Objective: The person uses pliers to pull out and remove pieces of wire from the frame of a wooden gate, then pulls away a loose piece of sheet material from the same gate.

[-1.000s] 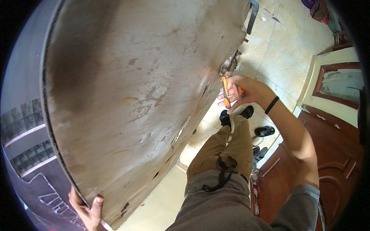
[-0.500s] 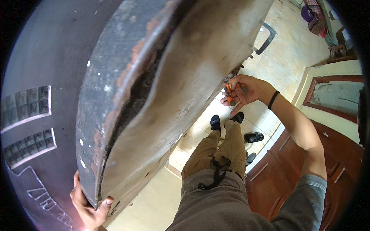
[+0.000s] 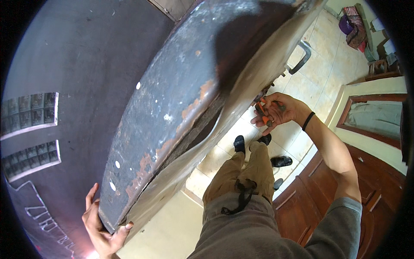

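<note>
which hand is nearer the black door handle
Right. The right hand, holding orange-handled pliers, is just below the handle; the left hand grips the door's far corner.

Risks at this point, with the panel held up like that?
1. The left hand grips only the lower corner of the big rusty metal panel; it could slip or swing.
2. The panel hangs over feet in socks; a drop could hurt.
3. The right hand works orange-handled pliers against the panel's edge; fingers could get pinched.
</note>
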